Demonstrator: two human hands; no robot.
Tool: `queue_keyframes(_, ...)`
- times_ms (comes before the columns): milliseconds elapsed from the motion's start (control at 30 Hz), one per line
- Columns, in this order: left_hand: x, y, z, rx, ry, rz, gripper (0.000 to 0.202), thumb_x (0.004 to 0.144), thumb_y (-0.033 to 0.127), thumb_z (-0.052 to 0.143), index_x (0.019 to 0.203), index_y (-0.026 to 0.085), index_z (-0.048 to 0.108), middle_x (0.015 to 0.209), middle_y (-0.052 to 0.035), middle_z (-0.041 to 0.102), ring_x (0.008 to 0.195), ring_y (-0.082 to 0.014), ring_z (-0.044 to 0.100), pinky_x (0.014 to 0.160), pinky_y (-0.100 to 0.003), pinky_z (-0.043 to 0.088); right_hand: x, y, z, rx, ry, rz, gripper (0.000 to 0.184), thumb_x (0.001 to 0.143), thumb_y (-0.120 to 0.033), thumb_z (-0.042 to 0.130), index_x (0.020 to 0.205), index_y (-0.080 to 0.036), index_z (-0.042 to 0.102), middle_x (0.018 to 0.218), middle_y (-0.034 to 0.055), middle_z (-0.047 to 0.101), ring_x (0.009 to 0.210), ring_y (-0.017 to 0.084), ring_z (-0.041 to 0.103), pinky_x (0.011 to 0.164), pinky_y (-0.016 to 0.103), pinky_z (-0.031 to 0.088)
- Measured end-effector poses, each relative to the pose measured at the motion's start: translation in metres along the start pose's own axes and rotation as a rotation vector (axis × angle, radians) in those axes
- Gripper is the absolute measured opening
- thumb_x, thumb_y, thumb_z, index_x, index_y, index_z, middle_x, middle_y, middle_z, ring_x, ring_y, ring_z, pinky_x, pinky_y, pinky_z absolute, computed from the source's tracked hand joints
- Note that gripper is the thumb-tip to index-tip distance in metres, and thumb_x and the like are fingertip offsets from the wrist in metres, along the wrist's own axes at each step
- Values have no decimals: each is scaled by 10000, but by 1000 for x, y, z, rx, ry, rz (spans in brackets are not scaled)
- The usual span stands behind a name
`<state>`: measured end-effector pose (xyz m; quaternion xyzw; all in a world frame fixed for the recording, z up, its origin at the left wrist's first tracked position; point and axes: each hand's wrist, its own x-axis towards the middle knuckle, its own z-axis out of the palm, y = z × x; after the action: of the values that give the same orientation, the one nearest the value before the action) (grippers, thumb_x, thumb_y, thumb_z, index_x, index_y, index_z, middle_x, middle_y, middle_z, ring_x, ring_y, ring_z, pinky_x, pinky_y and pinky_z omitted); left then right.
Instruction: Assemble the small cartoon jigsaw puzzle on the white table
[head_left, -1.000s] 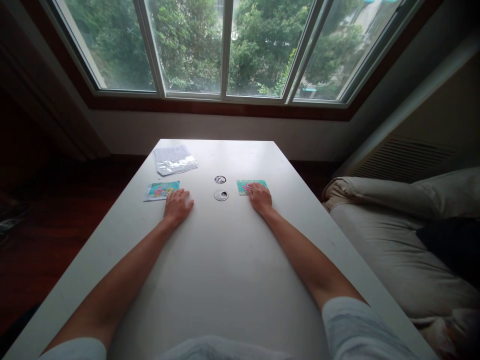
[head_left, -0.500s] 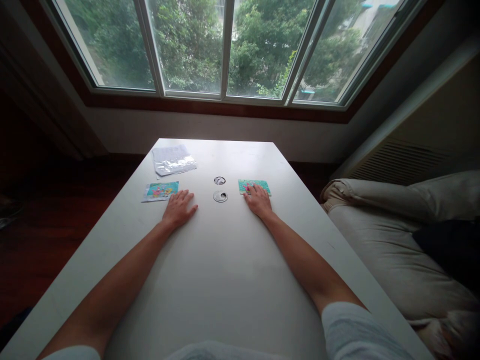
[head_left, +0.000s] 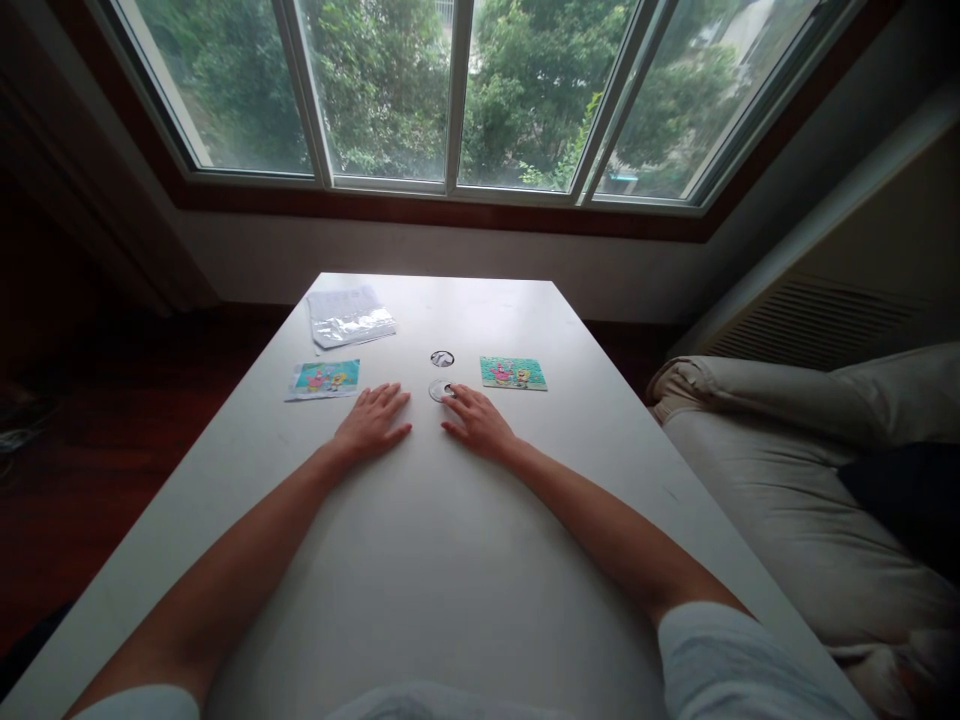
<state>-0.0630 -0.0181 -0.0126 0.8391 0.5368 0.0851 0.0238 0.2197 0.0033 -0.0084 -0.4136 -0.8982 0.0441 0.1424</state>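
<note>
My left hand (head_left: 370, 420) lies on the white table with its fingers spread, holding nothing. Just beyond it to the left is a colourful cartoon picture sheet (head_left: 327, 378). My right hand (head_left: 480, 421) has its fingers stretched out, their tips over the right side of a round metal disc with a dark hole (head_left: 436, 391), partly covering it. Behind that disc, a second round fitting (head_left: 442, 358) sits in the tabletop. A green cartoon picture (head_left: 514, 373), which looks like an assembled jigsaw puzzle, lies flat beyond my right hand, apart from it.
Clear plastic and white paper (head_left: 351, 317) lie at the table's far left. The white table (head_left: 450, 560) narrows toward a window (head_left: 390, 90). A beige sofa (head_left: 750, 480) stands along its right side.
My right hand has moved left off the green picture to the near disc. My left hand has shifted right, away from the picture sheet. The camera view has shifted slightly.
</note>
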Motion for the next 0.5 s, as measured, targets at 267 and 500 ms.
queue_keyframes(267,4,7,-3,1,-107,24,827,918,769,382,1619,364,213,1710,-58,122,1570,-357,100,1220,-643,39,2,4,-2,-34,-94,79,767,957,-723,380,1585,-282,359,1677,97,258,1547,322,229,1248,533,176)
queue_keyframes(500,15,7,-5,-25,-157,69,864,894,805,387,1621,392,168,1714,-54,64,1567,-404,43,1172,-733,-6,5,3,-1,-60,-154,44,872,922,-798,332,1627,-295,239,1700,92,178,1567,339,150,1255,573,88)
